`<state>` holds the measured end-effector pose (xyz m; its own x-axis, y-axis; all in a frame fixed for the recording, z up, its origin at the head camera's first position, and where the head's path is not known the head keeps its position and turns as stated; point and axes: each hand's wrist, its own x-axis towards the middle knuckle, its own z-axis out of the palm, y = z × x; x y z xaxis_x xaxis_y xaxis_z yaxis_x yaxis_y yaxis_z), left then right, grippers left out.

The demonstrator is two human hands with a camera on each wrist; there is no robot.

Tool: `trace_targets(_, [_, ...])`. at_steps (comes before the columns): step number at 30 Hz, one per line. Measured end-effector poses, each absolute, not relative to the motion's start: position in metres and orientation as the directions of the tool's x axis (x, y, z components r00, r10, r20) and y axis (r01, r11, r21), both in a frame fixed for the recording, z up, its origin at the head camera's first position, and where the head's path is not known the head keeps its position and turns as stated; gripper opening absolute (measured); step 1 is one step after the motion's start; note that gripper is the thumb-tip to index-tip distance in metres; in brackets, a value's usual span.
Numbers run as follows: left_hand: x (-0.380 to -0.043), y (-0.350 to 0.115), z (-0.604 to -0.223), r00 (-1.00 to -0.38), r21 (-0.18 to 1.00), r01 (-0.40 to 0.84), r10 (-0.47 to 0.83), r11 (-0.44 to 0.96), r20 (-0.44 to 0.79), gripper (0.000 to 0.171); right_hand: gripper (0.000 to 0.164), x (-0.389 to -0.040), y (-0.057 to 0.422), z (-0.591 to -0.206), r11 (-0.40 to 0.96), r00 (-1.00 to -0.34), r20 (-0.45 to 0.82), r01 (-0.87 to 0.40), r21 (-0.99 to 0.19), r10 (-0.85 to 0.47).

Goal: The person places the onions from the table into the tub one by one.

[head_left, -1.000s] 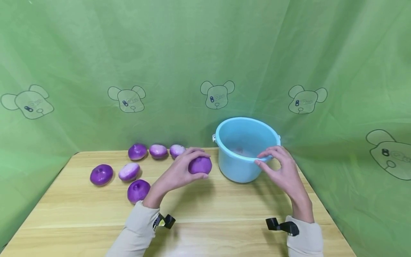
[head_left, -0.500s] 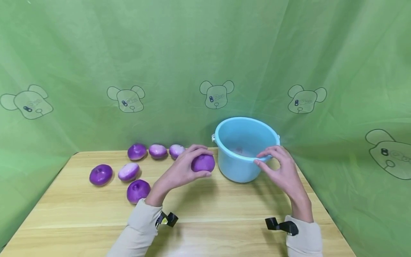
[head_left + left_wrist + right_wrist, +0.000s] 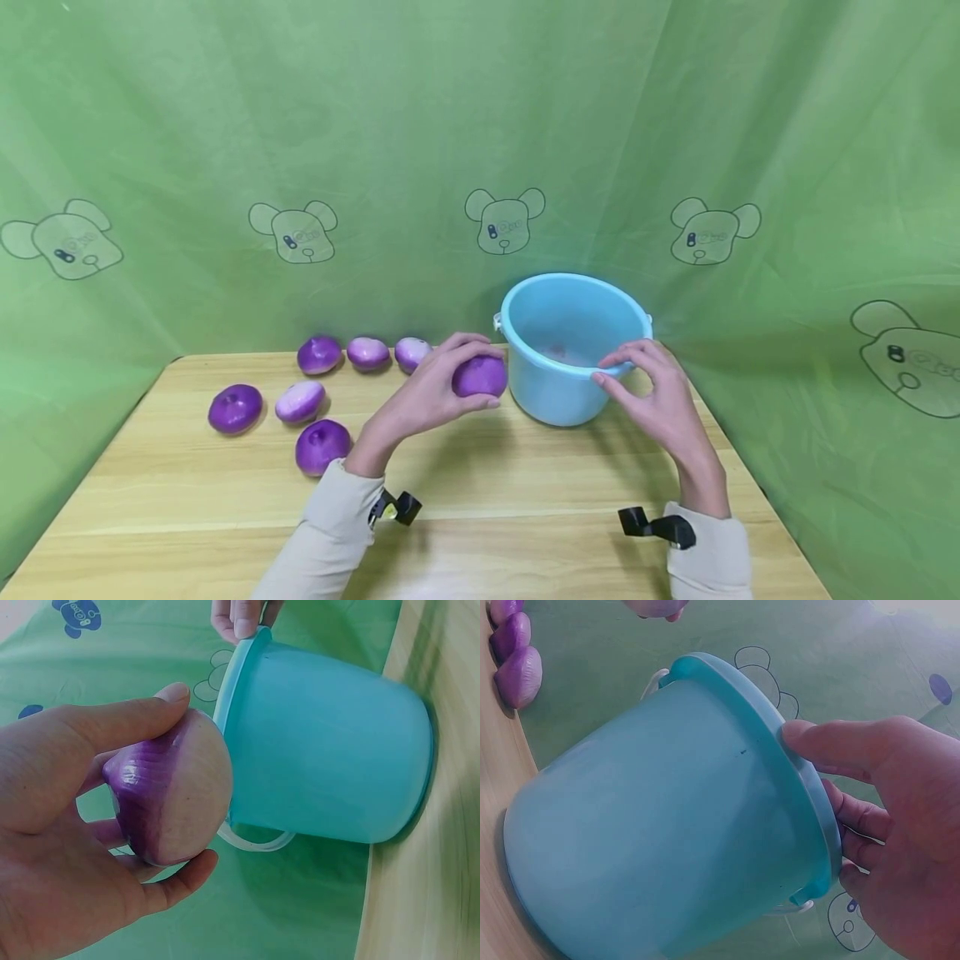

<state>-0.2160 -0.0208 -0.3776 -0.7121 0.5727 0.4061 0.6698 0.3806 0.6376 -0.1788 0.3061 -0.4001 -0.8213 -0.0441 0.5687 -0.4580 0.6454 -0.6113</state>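
My left hand (image 3: 438,392) grips a purple onion (image 3: 480,377) above the table, just left of the bucket. Seen from the left wrist, the onion (image 3: 176,787) is purple at its pointed end and pale on the other half, with thumb and fingers curled round it. A light blue bucket (image 3: 551,392) stands upright at the back of the table. My right hand (image 3: 660,400) pinches the bucket's near right rim; in the right wrist view the thumb (image 3: 810,739) lies outside the rim and the fingers go over it to the inside.
Several purple onions lie on the wooden table (image 3: 187,517) to the left, among them a near onion (image 3: 322,447), a far-left onion (image 3: 235,409) and a pale-topped onion (image 3: 300,402). A green curtain (image 3: 405,125) hangs behind and at both sides.
My left hand has moved slightly to the right with the onion, closer to the bucket. The right hand keeps its hold on the rim, and the bucket stays in place.
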Motion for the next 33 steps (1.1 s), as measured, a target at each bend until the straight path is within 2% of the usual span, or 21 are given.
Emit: trace_targets(33, [-0.22, 0.0, -0.363, -0.695, 0.614, 0.691, 0.584, 0.382, 0.419, 0.057, 0.014, -0.179, 0.307, -0.4, 0.643, -0.821, 0.568, -0.461, -0.612, -0.048])
